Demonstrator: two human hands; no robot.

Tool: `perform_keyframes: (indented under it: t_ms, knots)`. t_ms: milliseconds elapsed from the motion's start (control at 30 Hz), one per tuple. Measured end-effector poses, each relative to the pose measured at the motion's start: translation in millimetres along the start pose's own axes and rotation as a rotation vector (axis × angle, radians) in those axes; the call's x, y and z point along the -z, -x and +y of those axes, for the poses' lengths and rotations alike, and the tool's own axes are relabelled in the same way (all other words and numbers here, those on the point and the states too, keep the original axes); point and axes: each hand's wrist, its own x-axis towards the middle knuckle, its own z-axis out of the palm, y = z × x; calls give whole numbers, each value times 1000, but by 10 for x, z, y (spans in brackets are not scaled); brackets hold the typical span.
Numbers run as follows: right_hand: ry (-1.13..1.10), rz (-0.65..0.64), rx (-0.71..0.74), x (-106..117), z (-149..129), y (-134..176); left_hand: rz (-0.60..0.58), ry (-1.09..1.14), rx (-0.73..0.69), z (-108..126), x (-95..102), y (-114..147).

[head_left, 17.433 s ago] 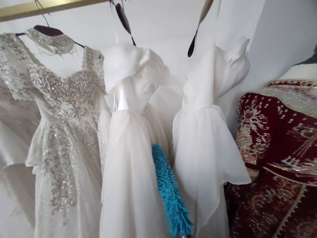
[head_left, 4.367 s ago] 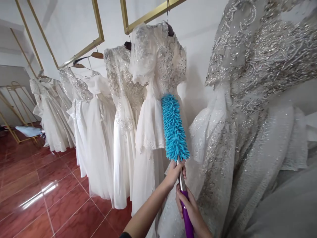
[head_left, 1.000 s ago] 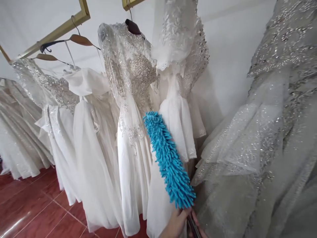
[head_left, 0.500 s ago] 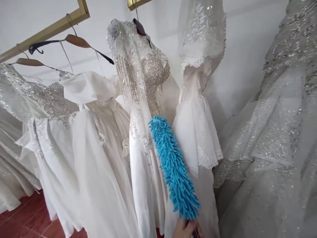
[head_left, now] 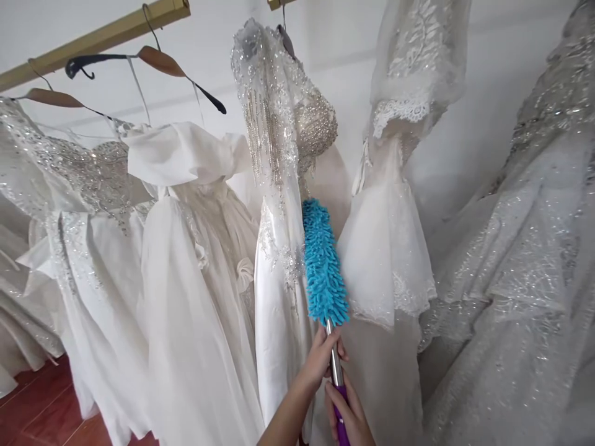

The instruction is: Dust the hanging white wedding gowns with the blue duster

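Left hand (head_left: 320, 359) is wrapping closed around the duster's metal shaft | right hand (head_left: 346, 412) is gripping the purple handle (head_left: 343, 427) at 6 o'clock of it | blue duster (head_left: 323, 263) is standing upright, its head brushing the beaded gown (head_left: 279, 186) at 9 o'clock, lace-sleeved gown (head_left: 390, 235) at 3 o'clock.

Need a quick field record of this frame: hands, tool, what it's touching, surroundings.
left hand: grips the metal shaft just below the duster head
right hand: grips the purple handle, lower down
duster: blue microfibre head, upright, against the beaded dress
beaded dress: white, hanging, silver fringe at the shoulder
lace-sleeved dress: right of the duster
other dresses: white, on hangers under a gold rail
floor: red tiles, lower left
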Motion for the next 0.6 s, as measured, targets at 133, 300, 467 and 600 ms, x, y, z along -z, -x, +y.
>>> perform_keyframes:
  t_ms: [133, 300, 467, 600]
  knots:
    - [-1, -13, -110, 5, 124, 38, -19, -13, 106, -254, 62, -18]
    - [12, 54, -41, -55, 317, 119, -27, -105, 90, -488, 141, 6]
    - [13, -2, -13, -150, 305, 83, 10, -199, 3, -237, 184, 108]
    - [21, -74, 34, -210, 143, 21, 33, -198, -52, 51, 180, 164]
